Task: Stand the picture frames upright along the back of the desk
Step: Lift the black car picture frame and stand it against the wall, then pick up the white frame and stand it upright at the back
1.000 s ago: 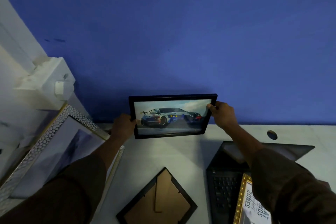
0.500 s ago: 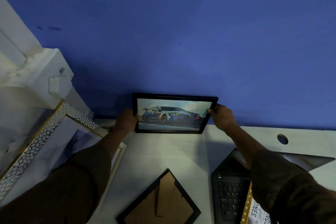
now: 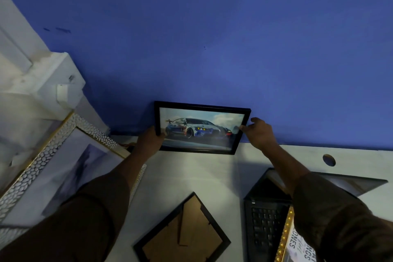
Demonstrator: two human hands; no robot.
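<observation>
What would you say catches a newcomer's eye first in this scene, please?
Probably the black frame with the car photo, upright at the back of the white desk against the blue wall. The left hand grips its left edge, and the right hand touches its right edge with loose fingers. Nearer, a frame lies face down beside a laptop.

We see two arms in long dark brown sleeves. The left sleeve [image 3: 70,219] fills the lower left of the frame, the right sleeve [image 3: 340,219] the lower right. Both end before the wrist; the hands wear nothing.
</observation>
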